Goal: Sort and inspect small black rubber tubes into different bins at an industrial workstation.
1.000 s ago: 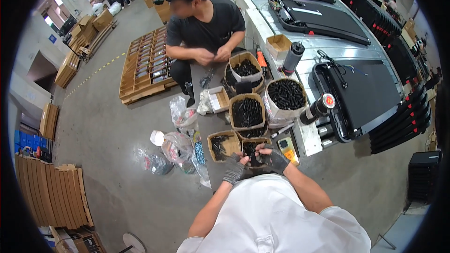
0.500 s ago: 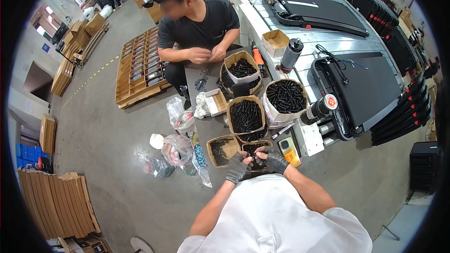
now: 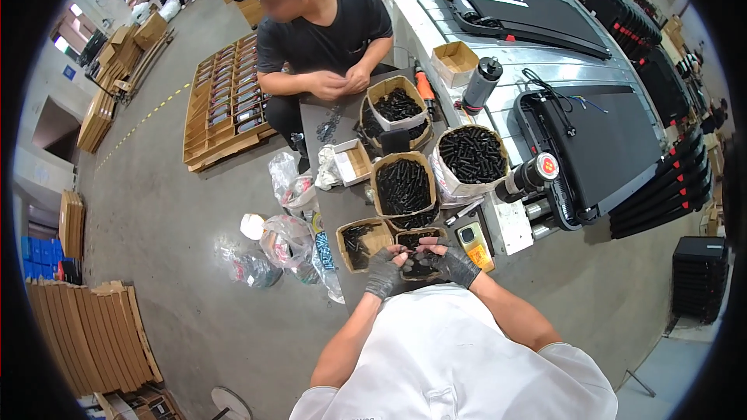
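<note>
Both my hands wear grey fingerless gloves and hover over a small carton (image 3: 441,235) of small black parts at the table's near edge. My left hand (image 3: 385,269) has its thumb and fingertips drawn together at the carton's left side. Opposite it, my right hand (image 3: 453,259) curls inward, thumb and forefinger pinched. Anything between the fingertips is too small to make out. Just left stands another carton (image 3: 380,243) with some black bolts (image 3: 356,243) in it. Farther off, a fuller carton holds many black bolts (image 3: 405,187).
A phone (image 3: 470,235) lies right of my right hand. Beyond stand a bag of black bolts (image 3: 472,154), a small white box (image 3: 354,162) and a black cylindrical tool (image 3: 529,176). Across the table sits a co-worker (image 3: 325,39), hands together. Black machine decks (image 3: 599,148) rest on the conveyor.
My fingertips have moved apart, from meeting over the small carton to a visible gap between the hands. The whole view has shifted slightly. The co-worker's hands stay close together.
</note>
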Available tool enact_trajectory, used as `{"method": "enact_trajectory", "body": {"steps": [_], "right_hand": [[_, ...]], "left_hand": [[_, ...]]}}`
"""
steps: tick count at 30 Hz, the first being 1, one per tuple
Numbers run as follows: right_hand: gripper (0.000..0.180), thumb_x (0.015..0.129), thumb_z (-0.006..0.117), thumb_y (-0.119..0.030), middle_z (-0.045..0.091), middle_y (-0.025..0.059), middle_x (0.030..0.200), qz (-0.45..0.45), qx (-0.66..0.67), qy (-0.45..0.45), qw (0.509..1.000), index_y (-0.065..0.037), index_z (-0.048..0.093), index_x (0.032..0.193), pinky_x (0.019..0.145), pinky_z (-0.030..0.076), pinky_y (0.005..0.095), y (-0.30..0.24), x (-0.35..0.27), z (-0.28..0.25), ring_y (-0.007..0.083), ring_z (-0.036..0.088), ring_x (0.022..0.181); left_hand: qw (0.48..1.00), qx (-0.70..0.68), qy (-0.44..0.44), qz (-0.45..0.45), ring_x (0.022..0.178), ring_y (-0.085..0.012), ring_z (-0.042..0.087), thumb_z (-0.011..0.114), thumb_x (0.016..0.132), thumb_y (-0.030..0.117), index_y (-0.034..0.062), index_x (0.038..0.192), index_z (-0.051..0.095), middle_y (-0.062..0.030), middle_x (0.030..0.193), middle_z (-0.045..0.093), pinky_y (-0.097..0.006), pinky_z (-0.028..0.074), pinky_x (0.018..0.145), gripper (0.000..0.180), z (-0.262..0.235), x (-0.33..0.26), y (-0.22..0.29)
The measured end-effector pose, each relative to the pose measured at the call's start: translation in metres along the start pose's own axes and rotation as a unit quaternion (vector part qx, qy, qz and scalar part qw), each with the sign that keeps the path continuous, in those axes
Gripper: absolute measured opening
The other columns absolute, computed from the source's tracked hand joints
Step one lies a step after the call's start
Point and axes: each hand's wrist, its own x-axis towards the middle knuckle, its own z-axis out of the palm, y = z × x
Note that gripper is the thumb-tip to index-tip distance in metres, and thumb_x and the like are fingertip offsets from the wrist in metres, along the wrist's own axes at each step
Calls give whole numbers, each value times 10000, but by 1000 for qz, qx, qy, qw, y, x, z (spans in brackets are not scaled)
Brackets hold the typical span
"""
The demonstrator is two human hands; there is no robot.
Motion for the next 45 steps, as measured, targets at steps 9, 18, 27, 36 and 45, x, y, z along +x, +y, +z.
{"method": "enact_trajectory", "body": {"steps": [9, 18, 27, 36, 45], "right_hand": [[491, 904, 475, -143, 490, 202, 1342, 65, 120, -40, 990, 63, 412, 1345, 1076, 386, 360, -15, -8, 7, 268, 503, 1233], [513, 860, 453, -58, 466, 231, 1348, 34, 124, -124, 984, 93, 388, 1346, 1104, 350, 358, -16, -10, 5, 286, 480, 1248], [386, 939, 547, -129, 583, 153, 1197, 8, 40, -73, 997, 37, 486, 1282, 995, 458, 316, -18, -13, 0, 216, 587, 1094], [316, 957, 565, -240, 615, 26, 904, -3, -104, -21, 994, -30, 570, 1193, 616, 446, 211, -18, -12, 10, 89, 546, 727], [255, 957, 566, -300, 558, -6, 734, 34, -67, 14, 997, -56, 575, 1029, 506, 368, 196, -17, -8, 16, 74, 491, 597]], "left_hand": [[998, 27, 39, 33, 812, -130, 613, 640, 873, 79, -9, 1048, 637, -50, 920, 667, -265, 498, 760, 195, 0, -18, 14], [995, 43, 57, 74, 835, -119, 591, 661, 864, 104, 8, 1029, 650, -29, 918, 659, -259, 479, 788, 191, -4, -19, 13], [996, 37, 53, 56, 849, -128, 600, 665, 872, 113, 9, 1020, 649, -40, 925, 664, -268, 480, 799, 181, 5, -24, 24], [997, 36, 51, 50, 827, -132, 601, 649, 875, 104, -2, 1029, 649, -47, 916, 664, -268, 484, 776, 187, 4, -24, 22], [997, 46, 30, 62, 781, -121, 597, 638, 874, 100, -13, 1015, 640, -50, 879, 654, -261, 486, 731, 180, 13, -24, 27]]}}
